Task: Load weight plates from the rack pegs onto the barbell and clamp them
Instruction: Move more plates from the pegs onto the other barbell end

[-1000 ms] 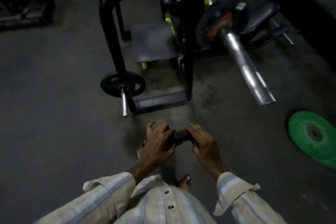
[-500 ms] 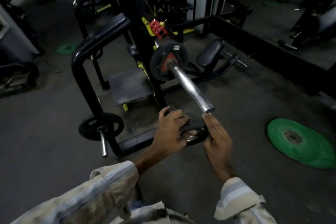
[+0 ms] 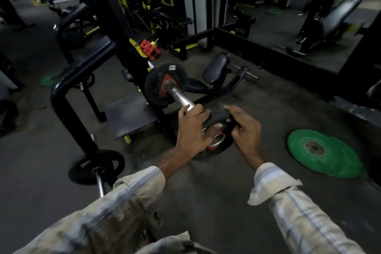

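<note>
Dark floor point(image 3: 237, 202) carries green plates point(image 3: 321, 152) (stacked)

Plate point(image 3: 214, 130): raised from low in front of the body to the tip of the bar point(image 3: 181, 98).
Left hand point(image 3: 193, 132): now overlaps the bar's end.
Right hand point(image 3: 244, 128): fingers curl over the rim instead of lying flat.

A small black rubber weight plate point(image 3: 216, 118) with a red hub sits at the tip of the chrome barbell sleeve point(image 3: 179, 97), behind which a larger black plate point(image 3: 153, 84) is already loaded.
</note>
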